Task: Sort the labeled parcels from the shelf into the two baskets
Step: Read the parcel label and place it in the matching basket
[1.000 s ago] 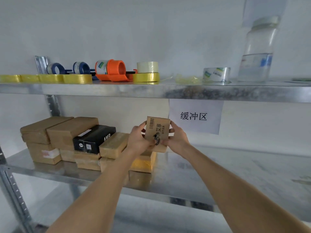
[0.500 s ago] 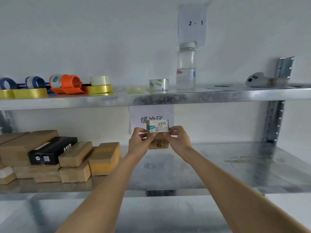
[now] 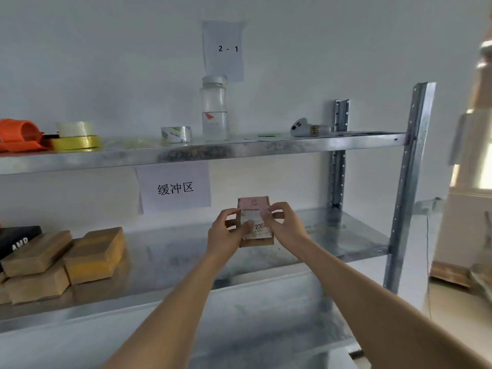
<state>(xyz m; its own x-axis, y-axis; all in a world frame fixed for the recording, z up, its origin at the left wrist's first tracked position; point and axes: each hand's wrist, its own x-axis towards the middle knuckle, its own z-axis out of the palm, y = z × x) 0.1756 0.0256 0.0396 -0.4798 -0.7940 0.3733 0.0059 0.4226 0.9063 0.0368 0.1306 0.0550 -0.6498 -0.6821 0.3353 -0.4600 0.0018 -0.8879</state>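
Parcel, brown with a white label, is held upright in front of the middle shelf, at 6 o'clock from the paper sign. Stacked parcels lie far to its 9 o'clock. The left hand grips its left edge; the right hand pinches its right side.

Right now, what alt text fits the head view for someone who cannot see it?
Both hands, left hand and right hand, hold a small labeled parcel upright before a metal shelf. More brown parcels are stacked at lower left; tape rolls and a clear bottle sit above.
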